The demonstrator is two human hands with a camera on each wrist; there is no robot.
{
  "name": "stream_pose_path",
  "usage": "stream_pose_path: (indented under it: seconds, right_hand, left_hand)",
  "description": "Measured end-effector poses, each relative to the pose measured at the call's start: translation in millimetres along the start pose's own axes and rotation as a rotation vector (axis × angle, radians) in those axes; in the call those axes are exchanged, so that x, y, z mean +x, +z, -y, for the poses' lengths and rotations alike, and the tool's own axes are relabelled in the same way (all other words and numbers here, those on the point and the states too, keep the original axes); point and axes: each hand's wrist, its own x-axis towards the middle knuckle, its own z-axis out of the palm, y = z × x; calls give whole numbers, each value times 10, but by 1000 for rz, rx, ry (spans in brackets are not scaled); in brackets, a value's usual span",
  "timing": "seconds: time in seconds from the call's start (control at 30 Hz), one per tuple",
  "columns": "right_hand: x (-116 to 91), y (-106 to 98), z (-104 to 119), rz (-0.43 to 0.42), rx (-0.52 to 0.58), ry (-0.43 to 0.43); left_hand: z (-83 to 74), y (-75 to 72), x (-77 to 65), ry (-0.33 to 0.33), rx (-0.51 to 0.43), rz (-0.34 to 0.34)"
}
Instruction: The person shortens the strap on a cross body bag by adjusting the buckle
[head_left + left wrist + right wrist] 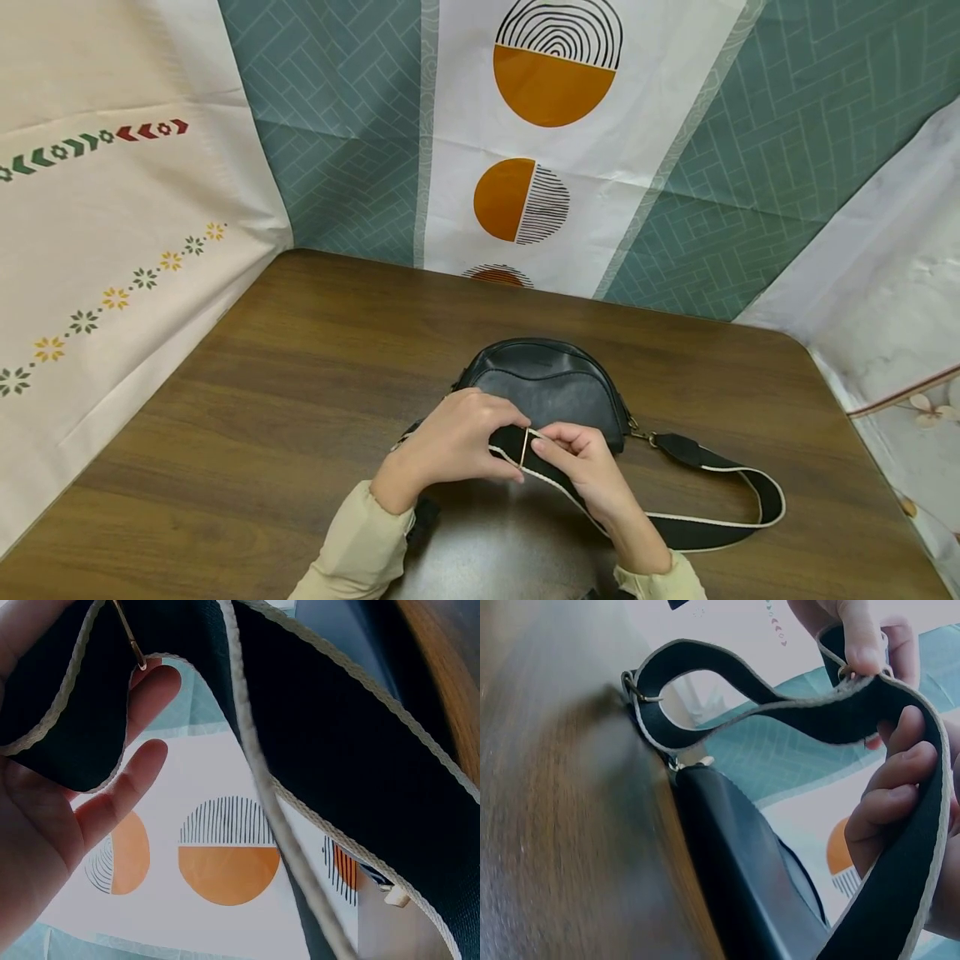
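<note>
A black half-moon handbag [547, 392] lies on the table with its wide black strap [712, 532], edged in cream. My left hand [457, 437] pinches the strap just left of a thin gold slider buckle [524, 447]. Right beside the buckle, my right hand [588, 471] grips the strap between thumb and fingers. In the right wrist view, the strap passes over the right hand's fingers [892, 795], while the left thumb [862, 645] presses by the buckle. The left wrist view shows the strap [345, 712] looping close past the left hand [45, 825].
The brown wooden table [300, 358] extends around the bag. A patterned cloth [337, 125] hangs behind it, with pale cloths [112, 250] at both sides. On the right, the strap curves out from a metal clip [641, 434] on the bag.
</note>
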Motion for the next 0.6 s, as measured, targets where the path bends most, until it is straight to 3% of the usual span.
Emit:
stream_pose_path:
  seconds: [0.37,0.6]
  right_hand:
    - [-45,-110,-23,47,-36,-34]
    - [-33,-92,-19,13,-51,-46]
  left_hand:
    - [15,0,-19,-4,-16,-15]
    - [4,10,-2,-20,10,13]
